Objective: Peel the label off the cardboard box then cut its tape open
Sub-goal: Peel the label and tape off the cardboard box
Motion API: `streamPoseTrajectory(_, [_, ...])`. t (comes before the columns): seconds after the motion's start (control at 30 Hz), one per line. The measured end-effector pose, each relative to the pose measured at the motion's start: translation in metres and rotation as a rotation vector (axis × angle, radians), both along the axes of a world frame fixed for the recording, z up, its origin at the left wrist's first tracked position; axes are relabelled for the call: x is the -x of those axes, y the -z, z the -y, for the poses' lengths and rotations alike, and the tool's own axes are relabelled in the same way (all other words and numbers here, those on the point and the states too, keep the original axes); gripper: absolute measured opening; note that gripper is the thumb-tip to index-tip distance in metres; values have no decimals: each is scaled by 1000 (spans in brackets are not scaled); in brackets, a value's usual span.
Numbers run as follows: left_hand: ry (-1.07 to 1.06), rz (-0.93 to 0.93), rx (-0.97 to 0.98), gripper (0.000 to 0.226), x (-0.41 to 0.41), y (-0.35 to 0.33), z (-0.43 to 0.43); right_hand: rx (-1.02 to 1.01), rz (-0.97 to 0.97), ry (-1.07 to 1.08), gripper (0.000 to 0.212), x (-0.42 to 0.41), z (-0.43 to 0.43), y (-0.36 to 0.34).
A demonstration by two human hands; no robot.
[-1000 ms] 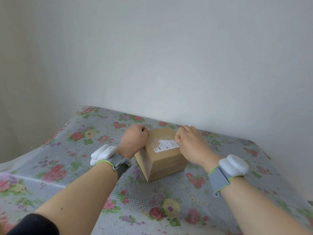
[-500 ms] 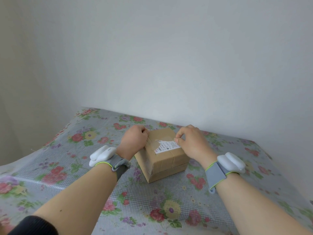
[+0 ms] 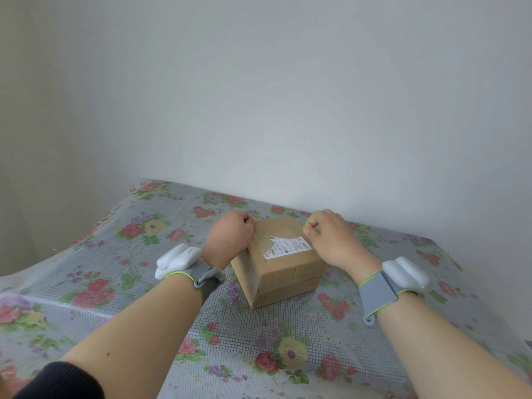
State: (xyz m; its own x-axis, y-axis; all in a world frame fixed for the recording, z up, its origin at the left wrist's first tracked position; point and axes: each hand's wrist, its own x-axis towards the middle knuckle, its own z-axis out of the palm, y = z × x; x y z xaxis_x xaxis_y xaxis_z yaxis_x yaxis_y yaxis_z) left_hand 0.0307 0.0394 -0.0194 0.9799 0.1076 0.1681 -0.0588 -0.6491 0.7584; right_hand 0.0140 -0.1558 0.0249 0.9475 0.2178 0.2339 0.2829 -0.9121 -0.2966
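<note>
Atop the cardboard box [image 3: 288, 272], right hand [image 3: 331, 240] is pinching the label [image 3: 288, 245] corner; fisted left hand [image 3: 230, 237] is bracing its edge.

Floral-covered table [image 3: 121, 286]; cardboard box [image 3: 290, 269] resting near centre.

each wrist wears a grey, lime-edged strap [image 3: 378, 292] with a white pod [image 3: 406, 273]; black sleeve [image 3: 60, 381] on the left arm.

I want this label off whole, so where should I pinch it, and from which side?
Pinch the label at its far right corner, coming from the right, where the right hand is. That edge looks straight; the left end looks jagged and may tear.
</note>
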Motion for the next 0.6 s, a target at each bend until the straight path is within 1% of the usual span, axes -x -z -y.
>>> streamPoseTrajectory(0.03, [3,-1,-2,25,0,0,0,14,67,3,12,2,2,-3])
streamPoseTrajectory(0.1, [5,-1,-7,25,0,-1,0,138,159,-29,13,5,3,-8])
streamPoseTrajectory(0.23, [5,-2,-9,24,1,-1,0,398,287,-102,22,2,-3,-8])
streamPoseTrajectory(0.3, [8,-1,-8,24,1,-1,0,469,331,-110,24,0,-5,-4])
streamPoseTrajectory(0.47, [13,7,-8,25,1,-1,-1,508,344,-145,23,1,-5,-1])
streamPoseTrajectory(0.6, [12,3,-13,25,0,-1,-1,457,289,-154,22,1,-5,-2])
